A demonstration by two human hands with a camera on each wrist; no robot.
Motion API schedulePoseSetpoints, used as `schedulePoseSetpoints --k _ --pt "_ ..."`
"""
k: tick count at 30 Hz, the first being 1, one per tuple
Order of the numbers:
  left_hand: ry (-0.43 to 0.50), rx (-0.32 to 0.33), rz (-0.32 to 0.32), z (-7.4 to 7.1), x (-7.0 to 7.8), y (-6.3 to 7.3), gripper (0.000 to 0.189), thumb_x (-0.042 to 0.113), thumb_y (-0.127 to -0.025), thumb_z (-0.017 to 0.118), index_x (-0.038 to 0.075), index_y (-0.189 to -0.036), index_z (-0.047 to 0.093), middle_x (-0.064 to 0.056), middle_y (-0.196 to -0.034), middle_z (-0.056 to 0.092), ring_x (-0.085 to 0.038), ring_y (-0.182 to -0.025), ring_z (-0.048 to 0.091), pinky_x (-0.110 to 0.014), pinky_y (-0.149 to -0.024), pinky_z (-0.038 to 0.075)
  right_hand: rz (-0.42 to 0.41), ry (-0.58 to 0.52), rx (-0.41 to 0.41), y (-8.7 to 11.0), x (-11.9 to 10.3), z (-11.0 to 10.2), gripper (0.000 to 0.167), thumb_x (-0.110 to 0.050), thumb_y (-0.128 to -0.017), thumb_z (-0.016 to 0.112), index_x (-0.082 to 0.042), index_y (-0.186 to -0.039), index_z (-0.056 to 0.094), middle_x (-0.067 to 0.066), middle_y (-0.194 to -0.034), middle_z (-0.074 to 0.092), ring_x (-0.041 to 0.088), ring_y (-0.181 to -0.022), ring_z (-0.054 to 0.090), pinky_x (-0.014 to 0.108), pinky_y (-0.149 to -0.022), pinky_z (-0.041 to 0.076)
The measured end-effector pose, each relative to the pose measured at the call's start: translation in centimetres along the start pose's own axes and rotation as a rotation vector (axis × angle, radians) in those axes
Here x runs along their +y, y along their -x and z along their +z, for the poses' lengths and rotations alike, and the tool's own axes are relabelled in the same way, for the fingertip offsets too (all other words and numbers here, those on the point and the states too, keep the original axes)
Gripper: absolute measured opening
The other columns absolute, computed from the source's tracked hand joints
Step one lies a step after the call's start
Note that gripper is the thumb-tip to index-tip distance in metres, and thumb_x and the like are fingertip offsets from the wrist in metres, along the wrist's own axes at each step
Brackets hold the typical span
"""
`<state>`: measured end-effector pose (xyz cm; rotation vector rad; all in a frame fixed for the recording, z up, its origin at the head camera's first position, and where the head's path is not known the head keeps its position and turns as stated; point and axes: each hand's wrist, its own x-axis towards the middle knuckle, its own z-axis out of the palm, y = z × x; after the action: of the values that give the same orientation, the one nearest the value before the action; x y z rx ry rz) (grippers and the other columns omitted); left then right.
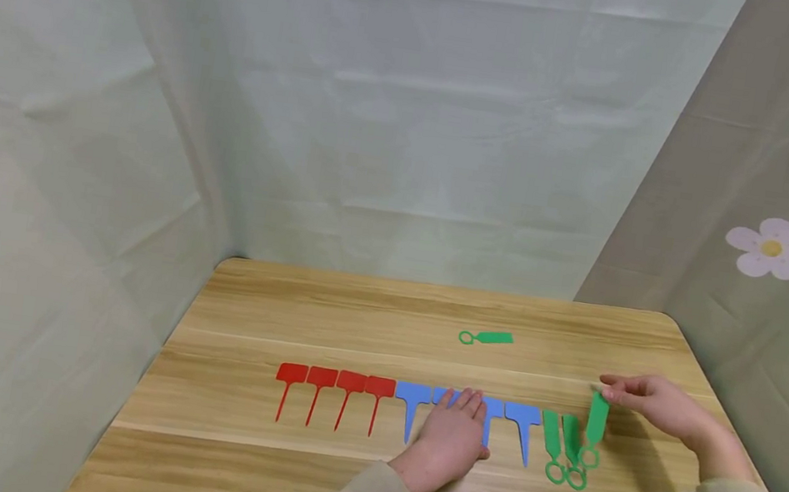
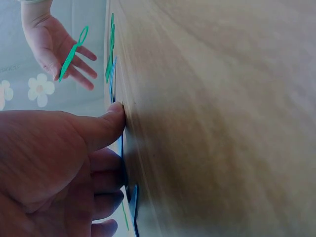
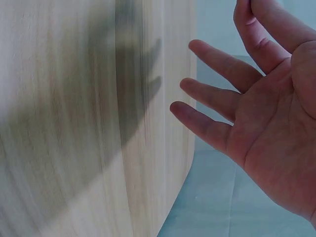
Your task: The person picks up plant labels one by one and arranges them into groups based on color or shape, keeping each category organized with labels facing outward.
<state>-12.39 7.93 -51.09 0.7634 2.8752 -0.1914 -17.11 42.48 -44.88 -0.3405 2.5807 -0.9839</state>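
Observation:
My right hand pinches the top of a green ring-ended plant tag between thumb and forefinger, with the ring hanging toward me. In the left wrist view this tag is up off the table, and the other fingers are spread. Two more green tags lie just left of it, their rings close together. My left hand rests palm down over the row of blue T-shaped plant labels, fingers extended, covering part of the middle two. Its thumb touches down beside them.
Red T-shaped labels stand in line left of the blue ones. Another green ring tag lies farther back on the wooden table. Pale cloth hangs behind and at both sides.

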Motion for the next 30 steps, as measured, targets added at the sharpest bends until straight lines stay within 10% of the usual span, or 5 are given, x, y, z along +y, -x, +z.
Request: schedulePoseSetpoints --k 14,30 --pt "0.013 -0.009 -0.007 0.3 0.0 -0.3 0.075 0.061 -0.104 0.057 0.021 -0.166 0.042 0.008 -0.173 0.033 -0.01 -0.16 0.026 -0.034 -0.129 0.024 0.037 0.039 0.006 0.9 1.4 0.2 0.027 -0.026 -0.109 0.064 -0.003 -0.109 0.077 0.045 -0.16 0.031 0.072 -0.144 0.023 0.078 -0.107 0.038" --pt "0.01 0.006 -0.009 0.6 0.3 0.0 0.072 0.057 -0.106 0.055 0.018 -0.166 0.043 0.004 -0.173 0.034 -0.013 -0.16 0.027 -0.029 -0.128 0.024 0.0 0.046 0.12 0.0 2.8 3.0 0.015 -0.024 -0.1 0.076 -0.009 -0.096 0.08 0.055 -0.156 0.018 0.08 -0.142 -0.006 0.089 -0.11 0.0"
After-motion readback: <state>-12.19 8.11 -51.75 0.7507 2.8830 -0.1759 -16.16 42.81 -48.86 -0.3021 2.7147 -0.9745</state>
